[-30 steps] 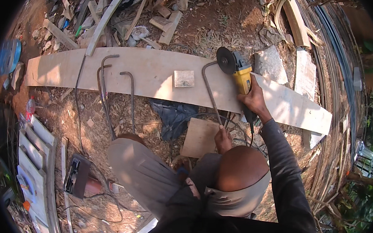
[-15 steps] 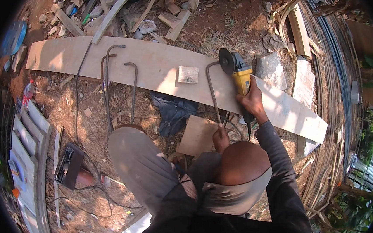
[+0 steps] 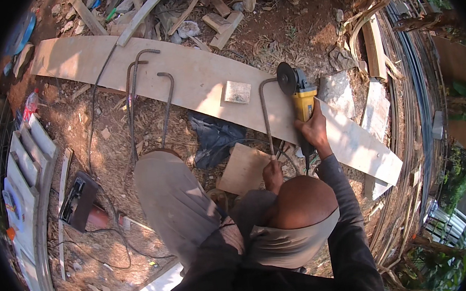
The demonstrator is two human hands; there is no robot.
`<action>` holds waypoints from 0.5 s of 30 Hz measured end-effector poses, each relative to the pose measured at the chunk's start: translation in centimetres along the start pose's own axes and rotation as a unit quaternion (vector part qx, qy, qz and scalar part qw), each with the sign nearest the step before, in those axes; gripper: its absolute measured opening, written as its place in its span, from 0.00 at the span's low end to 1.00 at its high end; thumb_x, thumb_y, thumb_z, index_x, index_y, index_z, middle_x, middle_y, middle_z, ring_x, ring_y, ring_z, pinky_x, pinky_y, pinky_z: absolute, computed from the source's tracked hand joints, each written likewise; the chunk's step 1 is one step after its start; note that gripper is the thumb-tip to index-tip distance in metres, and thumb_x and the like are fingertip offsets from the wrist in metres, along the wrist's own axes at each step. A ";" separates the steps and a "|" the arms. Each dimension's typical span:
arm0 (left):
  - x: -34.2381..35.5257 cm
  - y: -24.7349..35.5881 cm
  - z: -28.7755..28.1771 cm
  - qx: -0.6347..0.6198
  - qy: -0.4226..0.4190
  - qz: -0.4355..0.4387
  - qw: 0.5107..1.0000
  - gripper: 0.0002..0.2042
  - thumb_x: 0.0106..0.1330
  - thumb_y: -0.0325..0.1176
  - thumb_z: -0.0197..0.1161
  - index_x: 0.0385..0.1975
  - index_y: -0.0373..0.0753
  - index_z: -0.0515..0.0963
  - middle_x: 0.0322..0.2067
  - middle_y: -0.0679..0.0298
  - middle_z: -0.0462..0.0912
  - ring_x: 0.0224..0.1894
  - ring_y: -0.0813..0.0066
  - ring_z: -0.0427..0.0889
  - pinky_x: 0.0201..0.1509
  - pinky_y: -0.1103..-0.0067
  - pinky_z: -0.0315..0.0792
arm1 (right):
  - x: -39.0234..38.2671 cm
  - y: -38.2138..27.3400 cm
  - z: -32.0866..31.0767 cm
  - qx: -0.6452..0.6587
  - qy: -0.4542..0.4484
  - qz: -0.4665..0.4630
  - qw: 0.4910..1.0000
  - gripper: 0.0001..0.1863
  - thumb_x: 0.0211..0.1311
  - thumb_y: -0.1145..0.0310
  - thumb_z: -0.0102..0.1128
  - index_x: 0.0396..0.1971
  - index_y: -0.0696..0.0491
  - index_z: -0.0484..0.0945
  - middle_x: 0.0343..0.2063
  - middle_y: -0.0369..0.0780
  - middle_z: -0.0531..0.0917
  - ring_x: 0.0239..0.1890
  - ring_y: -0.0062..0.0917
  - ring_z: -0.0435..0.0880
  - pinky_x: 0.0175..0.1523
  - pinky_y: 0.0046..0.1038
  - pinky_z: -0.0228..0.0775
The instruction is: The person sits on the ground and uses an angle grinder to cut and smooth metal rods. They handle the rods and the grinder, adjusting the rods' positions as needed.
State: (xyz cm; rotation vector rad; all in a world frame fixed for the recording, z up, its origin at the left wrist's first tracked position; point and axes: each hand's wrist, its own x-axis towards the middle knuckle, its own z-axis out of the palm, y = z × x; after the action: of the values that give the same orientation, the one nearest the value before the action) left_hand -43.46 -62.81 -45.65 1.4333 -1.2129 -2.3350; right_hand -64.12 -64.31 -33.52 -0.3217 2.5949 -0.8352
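My right hand (image 3: 315, 131) is wrapped round the body of a yellow and black angle grinder (image 3: 305, 100). The grinder's dark cutting disc (image 3: 287, 78) stands at the hooked far end of a bent steel rod (image 3: 265, 107); whether the two touch, I cannot make out. Lower down, my left hand (image 3: 272, 174) grips the rod's straight near end between my knees, its wrist hidden by my leg. A long plywood strip (image 3: 183, 75) lies beneath the rod's hook and the grinder. On it rests a small wood block (image 3: 237, 92).
Left of the rod lie several more hooked rods (image 3: 169, 104). Black plastic (image 3: 216, 138) and a square board (image 3: 243, 167) lie before my knees. A brown power tool (image 3: 80, 201) with cords sits at left, beside stacked boards (image 3: 25, 189). Scrap wood (image 3: 226, 28) is piled at the far side.
The whole view has shifted slightly. Both hands keep their grips, and the grinder disc remains by the rod's hooked end with little visible movement.
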 end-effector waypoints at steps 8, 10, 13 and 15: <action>0.5 -1.7 -0.2 -0.031 -0.035 -0.051 0.998 0.29 0.83 0.53 0.46 0.21 0.37 0.66 0.17 0.69 0.60 0.22 0.77 0.59 0.28 0.70 0.58 | 0.2 0.2 0.0 -0.013 0.012 -0.041 0.999 0.44 0.48 0.65 0.74 0.66 0.56 0.64 0.46 0.55 0.87 0.48 0.50 0.88 0.54 0.42 0.79; 0.7 -2.0 -0.2 -0.029 -0.032 -0.035 0.998 0.29 0.83 0.53 0.46 0.21 0.37 0.66 0.17 0.70 0.60 0.23 0.77 0.59 0.29 0.70 0.58 | 0.3 -0.2 -0.2 -0.024 0.003 -0.031 0.999 0.45 0.48 0.67 0.75 0.68 0.58 0.62 0.48 0.55 0.86 0.50 0.48 0.88 0.56 0.40 0.79; 0.6 -2.1 -0.2 -0.039 -0.025 -0.031 0.998 0.29 0.83 0.53 0.47 0.21 0.37 0.66 0.18 0.70 0.60 0.23 0.78 0.59 0.29 0.71 0.58 | 0.4 -0.8 -0.5 -0.053 -0.014 0.002 0.999 0.49 0.49 0.71 0.75 0.71 0.63 0.59 0.52 0.54 0.84 0.53 0.42 0.87 0.59 0.36 0.78; 0.5 -1.9 -0.1 -0.030 -0.014 -0.028 0.999 0.28 0.83 0.53 0.48 0.21 0.37 0.66 0.18 0.71 0.60 0.24 0.78 0.59 0.29 0.71 0.58 | 0.5 -0.9 -0.7 -0.055 -0.024 0.015 0.998 0.50 0.49 0.71 0.75 0.72 0.63 0.58 0.52 0.53 0.84 0.53 0.40 0.86 0.59 0.36 0.78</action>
State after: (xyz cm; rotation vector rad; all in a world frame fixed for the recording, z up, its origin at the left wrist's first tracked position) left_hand -43.08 -61.87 -47.33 1.4375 -1.1121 -2.4151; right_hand -64.73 -64.82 -32.64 -0.3296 2.5999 -0.6687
